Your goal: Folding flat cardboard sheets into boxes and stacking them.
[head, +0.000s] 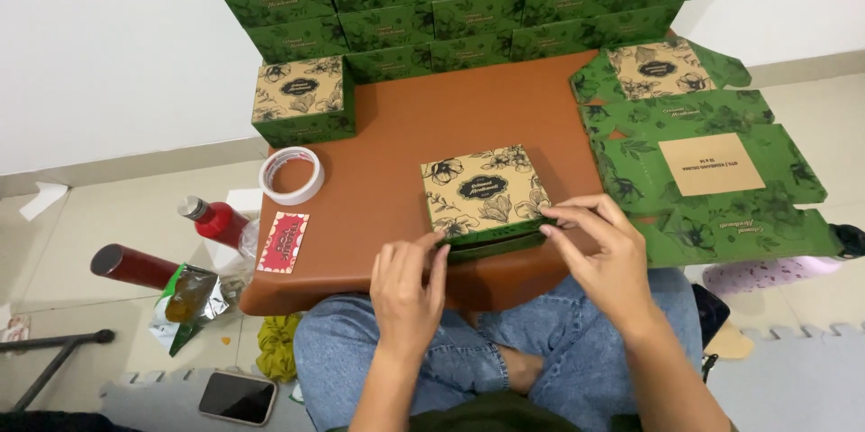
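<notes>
A green box with a tan floral lid (483, 190) sits on the brown low table (396, 135), near its front edge. My left hand (410, 292) pinches the box's front left corner with its fingertips. My right hand (604, 256) presses the front right corner, fingers curled over the flap. The front flap looks slightly ajar under my fingers. My legs in blue jeans are crossed under the table's edge.
A finished box (302, 100) stands at the table's back left, a stack of green boxes (450, 0) behind. Flat unfolded boxes (703, 171) lie at right. A tape roll (292, 175), pink card (283, 241), red bottles (212, 220), a phone (238, 397) lie left.
</notes>
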